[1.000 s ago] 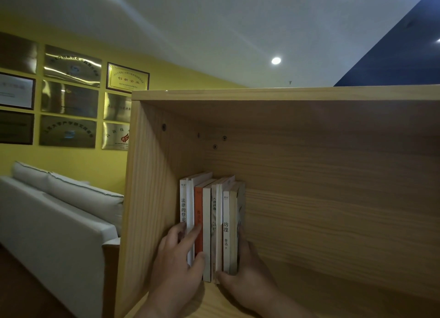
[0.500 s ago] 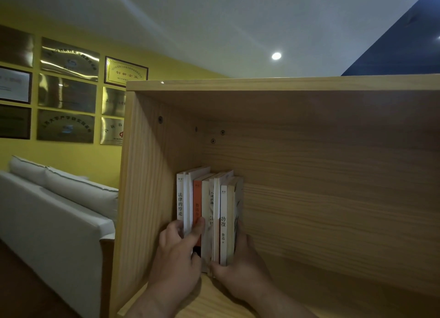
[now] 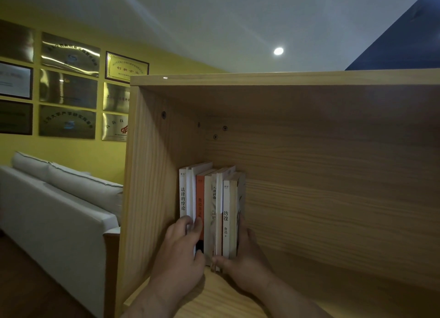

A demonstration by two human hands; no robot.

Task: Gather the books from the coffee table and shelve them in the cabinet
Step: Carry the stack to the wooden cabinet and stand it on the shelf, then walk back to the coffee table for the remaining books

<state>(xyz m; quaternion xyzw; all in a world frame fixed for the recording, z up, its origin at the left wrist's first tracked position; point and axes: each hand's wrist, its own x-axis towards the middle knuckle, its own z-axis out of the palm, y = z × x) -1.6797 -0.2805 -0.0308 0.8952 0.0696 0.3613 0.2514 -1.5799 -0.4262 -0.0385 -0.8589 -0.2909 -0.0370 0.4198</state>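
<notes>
Left hand (image 3: pixel 181 253) presses, right hand (image 3: pixel 247 258) grips upright books (image 3: pixel 226 208) in cabinet (image 3: pixel 285 78)

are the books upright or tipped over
Upright: the white and orange paperback books stand spine-out in the light wooden cabinet, left hand and right hand bracing them.

The room was dim; one ceiling spotlight (image 3: pixel 278 51) glared, streaking the ceiling. The cabinet (image 3: pixel 285 78) interior lay shadowed; edges bowed, soft.
</notes>
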